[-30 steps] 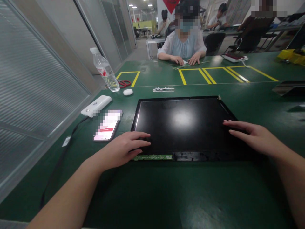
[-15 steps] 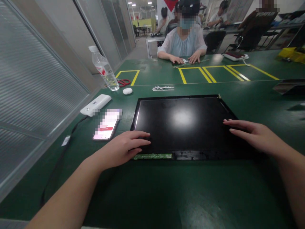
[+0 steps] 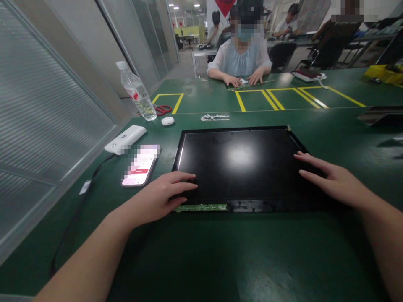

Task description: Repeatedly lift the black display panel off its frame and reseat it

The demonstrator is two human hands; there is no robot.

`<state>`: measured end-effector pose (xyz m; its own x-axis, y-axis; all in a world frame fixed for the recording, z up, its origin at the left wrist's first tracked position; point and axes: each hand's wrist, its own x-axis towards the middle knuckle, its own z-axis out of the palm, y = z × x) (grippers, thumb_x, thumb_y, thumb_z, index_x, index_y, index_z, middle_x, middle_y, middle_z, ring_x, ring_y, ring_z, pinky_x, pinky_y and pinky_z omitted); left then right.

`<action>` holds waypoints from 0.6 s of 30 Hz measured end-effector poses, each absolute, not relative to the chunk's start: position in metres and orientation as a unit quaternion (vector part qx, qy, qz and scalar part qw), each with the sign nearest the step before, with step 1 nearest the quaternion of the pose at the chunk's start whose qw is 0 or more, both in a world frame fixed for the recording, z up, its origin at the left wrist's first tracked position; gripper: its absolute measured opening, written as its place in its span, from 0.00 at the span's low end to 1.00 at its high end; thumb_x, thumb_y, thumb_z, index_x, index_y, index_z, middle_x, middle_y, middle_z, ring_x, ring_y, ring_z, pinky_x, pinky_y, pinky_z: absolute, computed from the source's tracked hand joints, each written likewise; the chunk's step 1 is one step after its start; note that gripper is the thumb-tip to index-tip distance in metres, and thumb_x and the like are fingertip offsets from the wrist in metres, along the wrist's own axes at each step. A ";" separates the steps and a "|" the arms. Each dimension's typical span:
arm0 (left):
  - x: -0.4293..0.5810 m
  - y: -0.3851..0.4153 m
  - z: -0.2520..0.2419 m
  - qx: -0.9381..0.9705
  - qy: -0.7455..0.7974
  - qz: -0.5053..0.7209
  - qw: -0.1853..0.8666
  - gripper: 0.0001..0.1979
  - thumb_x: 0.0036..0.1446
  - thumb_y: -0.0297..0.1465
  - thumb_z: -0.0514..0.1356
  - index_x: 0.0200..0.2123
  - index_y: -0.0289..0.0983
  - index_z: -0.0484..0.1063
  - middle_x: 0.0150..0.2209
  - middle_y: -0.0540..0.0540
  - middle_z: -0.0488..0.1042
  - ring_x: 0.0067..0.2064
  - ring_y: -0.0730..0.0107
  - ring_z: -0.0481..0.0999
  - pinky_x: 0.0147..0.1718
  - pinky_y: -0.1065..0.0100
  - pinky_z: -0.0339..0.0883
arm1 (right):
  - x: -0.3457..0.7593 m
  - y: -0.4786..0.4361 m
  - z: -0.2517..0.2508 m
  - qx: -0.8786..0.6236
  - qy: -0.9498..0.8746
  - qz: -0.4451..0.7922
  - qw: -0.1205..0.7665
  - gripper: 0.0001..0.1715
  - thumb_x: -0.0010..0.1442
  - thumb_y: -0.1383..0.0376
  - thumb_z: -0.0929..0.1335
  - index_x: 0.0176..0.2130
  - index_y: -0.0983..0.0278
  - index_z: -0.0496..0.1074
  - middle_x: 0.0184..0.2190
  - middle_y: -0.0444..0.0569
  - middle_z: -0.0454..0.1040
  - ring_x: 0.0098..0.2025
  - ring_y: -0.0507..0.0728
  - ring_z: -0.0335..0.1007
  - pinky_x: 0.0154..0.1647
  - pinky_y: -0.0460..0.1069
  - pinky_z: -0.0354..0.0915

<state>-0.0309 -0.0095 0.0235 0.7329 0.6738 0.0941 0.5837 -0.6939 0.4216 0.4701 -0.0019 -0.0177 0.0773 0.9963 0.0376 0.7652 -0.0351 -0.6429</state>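
A black display panel [image 3: 239, 172] lies flat on the green table in front of me, screen side up, with a bright reflection in its middle. Along its near edge runs a narrow green circuit board [image 3: 204, 207], its left end partly behind my thumb. My left hand [image 3: 168, 191] rests over the panel's near left corner, fingers stretched out and apart. Over the right side is my right hand [image 3: 330, 178], also open, thumb and fingers spread; whether its fingertips touch the screen I cannot tell. Neither hand grips anything.
Left of the panel lie a lit phone [image 3: 141, 165] and a white power bank [image 3: 126, 139] with a black strap. Beyond stand a water bottle [image 3: 137, 92], red-handled scissors [image 3: 163, 110], a white earbud case [image 3: 168, 121] and white strips [image 3: 215, 118]. A masked person [image 3: 241, 58] sits opposite.
My right hand's fingers have spread a little wider and shifted slightly at the panel's right side. My left hand and the panel stay almost as they were; the view has moved slightly.
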 end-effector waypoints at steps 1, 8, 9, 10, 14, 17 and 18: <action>-0.031 -0.010 0.023 0.911 0.346 0.121 0.189 0.20 0.67 0.25 0.58 0.59 0.41 0.78 0.64 0.37 0.75 0.62 0.51 0.76 0.61 0.49 0.72 | 0.471 -0.003 -0.017 -0.685 -0.645 0.225 0.253 0.45 0.52 0.39 0.70 0.64 0.51 0.74 0.68 0.48 0.69 0.73 0.68 0.58 0.75 0.65 0.48; -0.033 -0.010 0.020 0.905 0.369 0.095 0.190 0.22 0.68 0.27 0.57 0.63 0.41 0.76 0.67 0.36 0.71 0.66 0.50 0.73 0.64 0.47 0.68 | 0.473 -0.016 -0.014 -0.619 -0.752 0.206 0.091 0.60 0.52 0.34 0.69 0.75 0.49 0.57 0.77 0.52 0.49 0.77 0.75 0.41 0.73 0.76 0.36; -0.033 -0.010 0.020 0.902 0.377 0.094 0.189 0.22 0.68 0.28 0.58 0.63 0.41 0.75 0.68 0.36 0.71 0.66 0.49 0.72 0.64 0.47 0.68 | 0.473 -0.018 -0.016 -0.608 -0.766 0.196 0.066 0.62 0.50 0.34 0.70 0.76 0.48 0.55 0.78 0.52 0.46 0.77 0.76 0.39 0.72 0.78 0.34; -0.033 -0.010 0.020 0.899 0.385 0.093 0.188 0.22 0.68 0.28 0.58 0.63 0.41 0.75 0.68 0.36 0.70 0.67 0.48 0.72 0.65 0.46 0.67 | 0.474 -0.019 -0.018 -0.599 -0.777 0.187 0.047 0.64 0.49 0.34 0.71 0.76 0.47 0.53 0.78 0.52 0.44 0.77 0.77 0.38 0.71 0.79 0.33; -0.033 -0.011 0.022 0.892 0.403 0.078 0.188 0.23 0.68 0.31 0.58 0.65 0.40 0.74 0.69 0.35 0.68 0.67 0.45 0.70 0.65 0.43 0.66 | 0.479 -0.022 -0.023 -0.575 -0.799 0.177 0.008 0.72 0.45 0.34 0.74 0.77 0.46 0.45 0.79 0.52 0.37 0.78 0.77 0.33 0.71 0.80 0.32; -0.031 -0.012 0.023 0.890 0.407 0.077 0.192 0.23 0.68 0.31 0.58 0.64 0.40 0.75 0.69 0.35 0.69 0.67 0.46 0.71 0.65 0.44 0.67 | 0.481 -0.023 -0.022 -0.568 -0.803 0.181 -0.009 0.76 0.43 0.35 0.75 0.78 0.48 0.42 0.79 0.53 0.35 0.78 0.78 0.31 0.71 0.80 0.32; -0.031 -0.012 0.023 0.889 0.408 0.078 0.193 0.23 0.68 0.31 0.58 0.64 0.40 0.75 0.69 0.35 0.69 0.67 0.47 0.71 0.65 0.44 0.67 | 0.481 -0.023 -0.022 -0.567 -0.804 0.178 -0.011 0.76 0.44 0.36 0.76 0.78 0.48 0.42 0.79 0.54 0.36 0.78 0.78 0.32 0.71 0.80 0.33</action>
<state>-0.0310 -0.0117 0.0233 0.6556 0.7549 -0.0186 0.6944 -0.5931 0.4074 0.4815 -0.0230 -0.0225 -0.3578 0.9077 -0.2191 0.9152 0.2944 -0.2751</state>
